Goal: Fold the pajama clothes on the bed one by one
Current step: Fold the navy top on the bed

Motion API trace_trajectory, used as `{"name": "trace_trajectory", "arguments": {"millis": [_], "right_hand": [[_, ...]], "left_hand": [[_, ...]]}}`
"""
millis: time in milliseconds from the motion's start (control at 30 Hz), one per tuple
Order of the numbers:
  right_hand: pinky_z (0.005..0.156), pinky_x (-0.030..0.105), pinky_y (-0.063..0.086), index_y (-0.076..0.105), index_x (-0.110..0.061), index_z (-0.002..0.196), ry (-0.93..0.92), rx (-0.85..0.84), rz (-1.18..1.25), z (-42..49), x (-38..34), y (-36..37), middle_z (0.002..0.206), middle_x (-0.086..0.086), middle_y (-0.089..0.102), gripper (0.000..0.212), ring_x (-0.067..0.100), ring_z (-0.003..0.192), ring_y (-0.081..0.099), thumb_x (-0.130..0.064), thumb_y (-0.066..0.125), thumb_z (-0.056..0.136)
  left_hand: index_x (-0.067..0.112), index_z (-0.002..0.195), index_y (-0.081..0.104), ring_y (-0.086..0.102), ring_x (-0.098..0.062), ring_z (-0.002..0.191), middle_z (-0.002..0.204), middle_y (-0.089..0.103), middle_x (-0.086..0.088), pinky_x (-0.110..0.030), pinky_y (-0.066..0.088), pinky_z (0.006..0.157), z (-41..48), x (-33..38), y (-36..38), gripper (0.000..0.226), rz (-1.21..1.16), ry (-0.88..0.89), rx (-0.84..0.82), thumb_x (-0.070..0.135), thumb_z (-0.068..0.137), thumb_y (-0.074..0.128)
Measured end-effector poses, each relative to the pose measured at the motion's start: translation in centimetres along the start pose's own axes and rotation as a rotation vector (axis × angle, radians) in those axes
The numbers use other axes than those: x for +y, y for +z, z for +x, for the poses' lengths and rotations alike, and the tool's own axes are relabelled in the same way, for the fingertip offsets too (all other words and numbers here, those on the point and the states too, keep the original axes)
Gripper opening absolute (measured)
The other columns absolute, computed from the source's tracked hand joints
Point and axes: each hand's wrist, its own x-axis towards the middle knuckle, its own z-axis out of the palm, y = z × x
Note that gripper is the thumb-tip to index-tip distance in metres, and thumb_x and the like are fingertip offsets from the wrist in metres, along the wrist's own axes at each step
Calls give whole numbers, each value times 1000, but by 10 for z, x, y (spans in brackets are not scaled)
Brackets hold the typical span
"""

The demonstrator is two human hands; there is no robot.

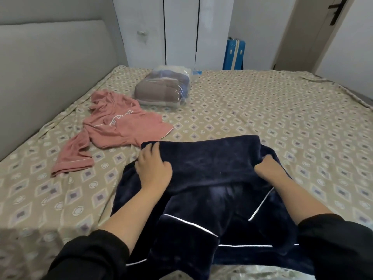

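Note:
A dark navy plush pajama top (210, 164) with white piping lies on the bed in front of me, its far part folded over toward me. My left hand (152, 166) grips the left side of that folded flap, thumb over the cloth. My right hand (268, 166) holds the flap's right side, its fingers hidden under the fabric. A pink pajama top (121, 128) lies crumpled and unfolded to the left, beyond the navy one.
The bed's patterned beige sheet (262, 118) spreads wide to the right. A clear plastic bag of folded clothes (163, 87) sits at the far middle. A grey headboard (50, 67) runs along the left; a white wardrobe (177, 27) and blue suitcase (234, 55) stand beyond.

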Motion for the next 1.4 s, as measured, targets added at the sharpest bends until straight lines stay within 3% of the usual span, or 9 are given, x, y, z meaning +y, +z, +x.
{"name": "trace_trajectory", "arguments": {"millis": [133,300,567,700,800,1000,1200,1300,1400], "right_hand": [[107,45,33,36,-3,140,-260,363,-59,-1,-15,18,143,18,39,59,37,129,37,-4,49,82],[117,47,7,20,-26,152,-780,26,-486,2,-20,63,161,-1,12,54,21,148,8,-39,30,100],[116,57,-1,8,-8,153,-12,-2,-379,74,-5,29,161,10,6,68,25,148,2,-47,22,99],[116,51,3,5,-11,154,-468,230,-444,44,-62,46,161,12,-1,65,27,148,-2,-42,27,101],[117,47,1,14,-28,153,-843,-71,-487,34,-58,75,162,-2,5,56,15,149,0,-43,30,102],[115,59,0,12,-19,154,-203,6,-533,84,-36,52,162,3,4,59,23,148,-1,-44,17,101],[116,55,1,1,-25,154,-548,70,-554,21,-57,94,162,3,-2,59,23,149,-3,-48,15,101],[118,51,1,0,-27,154,-537,78,-545,18,-42,107,162,1,-3,58,21,149,-4,-47,14,101],[119,50,2,1,-28,154,-550,60,-508,24,-44,105,162,-1,-1,58,20,149,-3,-48,15,101]], "left_hand": [[25,155,7,-3,-26,149,163,3,0,-56,4,117,5,24,38,60,286,267,-297,42,101,28],[27,154,-4,-9,-25,149,163,-4,-2,-52,-3,119,-16,6,74,63,384,304,-315,49,100,19],[27,155,0,-8,-24,149,163,-1,-1,-50,-4,119,-17,4,77,64,336,306,-259,48,99,23],[26,155,1,-7,-23,149,163,-1,-1,-50,-3,119,-16,4,79,64,328,298,-245,48,98,23],[24,155,0,-8,-21,149,163,-3,0,-48,-4,119,-18,4,78,64,331,301,-244,47,98,19],[24,155,1,-10,-19,149,163,-4,2,-47,-6,120,-18,5,76,64,305,294,-271,45,99,23],[23,155,2,-9,-20,149,163,-3,0,-47,-7,118,-16,4,77,65,331,294,-269,46,97,19],[23,155,3,-9,-19,149,163,-2,-1,-47,-8,118,-18,6,75,70,342,292,-283,48,90,4],[26,155,4,-8,-20,149,163,-1,-1,-47,-6,118,-7,0,69,64,360,381,-358,50,98,21]]}}
